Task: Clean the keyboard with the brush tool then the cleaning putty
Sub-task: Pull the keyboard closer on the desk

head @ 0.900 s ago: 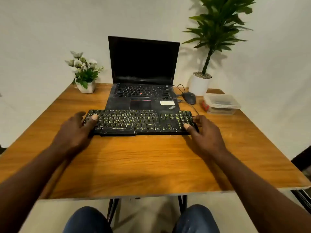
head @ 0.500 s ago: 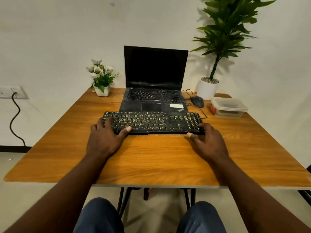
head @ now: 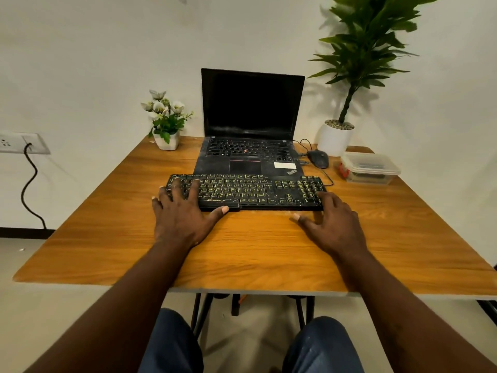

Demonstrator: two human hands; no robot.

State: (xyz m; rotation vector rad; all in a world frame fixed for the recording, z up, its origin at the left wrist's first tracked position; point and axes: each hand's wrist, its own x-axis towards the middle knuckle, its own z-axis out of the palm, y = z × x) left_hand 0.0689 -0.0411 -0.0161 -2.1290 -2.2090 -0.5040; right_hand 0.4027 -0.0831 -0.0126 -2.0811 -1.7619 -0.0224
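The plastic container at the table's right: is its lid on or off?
On. The plastic container has its clear lid seated flat across its top; contents cannot be told.

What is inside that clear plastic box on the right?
The lidded box shows something red at its left end and a dark shape under the lid. The cloudy plastic hides what they are.

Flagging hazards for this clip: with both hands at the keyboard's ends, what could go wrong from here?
1. The keyboard sits right against the open laptop; pushing it back could knock the laptop's front edge.
2. The mouse and its cable lie close to the keyboard's right end, by the right hand; sliding the keyboard could snag the cable.
3. The left hand rests on the keys, so lifting may press or strain keycaps.
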